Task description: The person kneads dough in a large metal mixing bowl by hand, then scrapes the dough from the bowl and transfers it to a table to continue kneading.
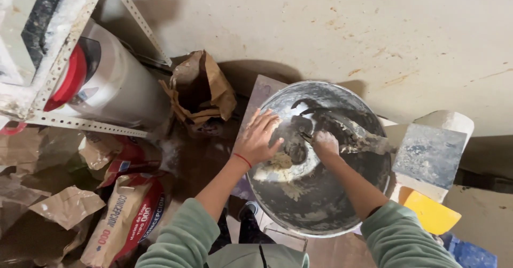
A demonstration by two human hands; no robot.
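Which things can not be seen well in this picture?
- Right hand: flour-coated, its grip on the scraper is unclear.
- Bowl: near rim hidden by sleeves.
- Dough: partly under left hand.
- Blue thing: cut by the frame's edge.

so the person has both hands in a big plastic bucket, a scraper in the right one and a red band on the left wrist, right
Not quite: in the head view it is a wide metal bowl, not a plastic bucket. The rest holds: the right hand holds the scraper, and the left hand wears the red band.
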